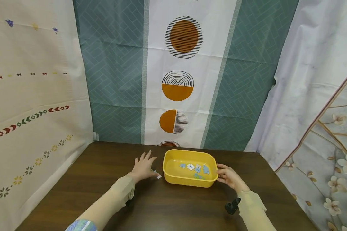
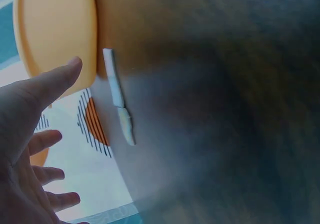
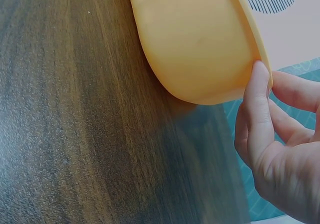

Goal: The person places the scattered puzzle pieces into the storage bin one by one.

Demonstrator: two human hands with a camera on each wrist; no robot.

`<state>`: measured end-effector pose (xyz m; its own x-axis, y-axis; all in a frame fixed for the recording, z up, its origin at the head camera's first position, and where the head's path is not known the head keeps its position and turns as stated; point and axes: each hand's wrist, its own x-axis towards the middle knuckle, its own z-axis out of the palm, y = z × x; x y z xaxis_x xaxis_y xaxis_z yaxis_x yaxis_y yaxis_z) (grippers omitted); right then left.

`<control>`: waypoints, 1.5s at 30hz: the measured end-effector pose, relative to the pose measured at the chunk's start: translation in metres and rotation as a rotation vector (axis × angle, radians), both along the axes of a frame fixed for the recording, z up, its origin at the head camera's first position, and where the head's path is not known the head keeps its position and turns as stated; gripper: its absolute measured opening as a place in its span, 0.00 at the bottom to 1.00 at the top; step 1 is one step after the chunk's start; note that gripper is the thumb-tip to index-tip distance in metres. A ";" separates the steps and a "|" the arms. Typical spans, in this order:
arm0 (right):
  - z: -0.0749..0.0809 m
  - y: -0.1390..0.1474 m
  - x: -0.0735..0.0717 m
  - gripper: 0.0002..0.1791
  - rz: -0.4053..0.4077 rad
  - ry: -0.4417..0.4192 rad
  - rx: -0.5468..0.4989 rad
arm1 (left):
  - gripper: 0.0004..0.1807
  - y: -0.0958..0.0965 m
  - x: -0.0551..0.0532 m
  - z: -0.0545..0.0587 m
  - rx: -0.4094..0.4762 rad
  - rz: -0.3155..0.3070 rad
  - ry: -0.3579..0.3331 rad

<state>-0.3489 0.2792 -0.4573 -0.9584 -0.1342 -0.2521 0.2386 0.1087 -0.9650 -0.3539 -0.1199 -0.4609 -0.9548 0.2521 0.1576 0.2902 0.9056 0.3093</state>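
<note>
A yellow plastic tub (image 1: 188, 183) stands on the brown table. Inside it lie several small flat pieces, among them a white one with a blue star (image 1: 190, 166) and a light-blue one (image 1: 206, 169). My right hand (image 1: 230, 177) pinches the tub's right rim between thumb and fingers, as the right wrist view also shows. Left of the tub, my left hand (image 1: 143, 167) hovers with its fingers spread and holds nothing. Beneath it, two pale flat pieces (image 2: 114, 79) lie end to end on the table, seen nearly edge-on; the hand partly hides them in the head view.
The dark wooden table (image 1: 173, 208) reaches back to a patterned curtain (image 1: 115, 80). Light cloths hang at the left and right sides. A small black device (image 1: 232, 206) sits at the right wrist.
</note>
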 end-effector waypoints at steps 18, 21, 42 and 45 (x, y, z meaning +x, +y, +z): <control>0.002 -0.001 0.001 0.33 -0.017 -0.007 0.009 | 0.31 -0.002 0.003 -0.016 -0.008 -0.026 -0.068; 0.001 -0.001 0.001 0.33 -0.012 -0.004 0.008 | 0.29 -0.002 0.004 -0.017 -0.006 -0.032 -0.071; 0.001 -0.001 0.000 0.35 0.002 0.007 0.003 | 0.21 0.003 0.003 -0.023 -0.028 0.008 -0.009; 0.000 -0.001 0.000 0.34 -0.009 0.006 0.001 | 0.21 0.003 0.003 -0.022 -0.031 0.015 -0.011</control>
<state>-0.3488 0.2781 -0.4572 -0.9611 -0.1254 -0.2462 0.2336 0.1073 -0.9664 -0.3511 -0.1173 -0.4834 -0.9602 0.2423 0.1390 0.2731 0.9190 0.2844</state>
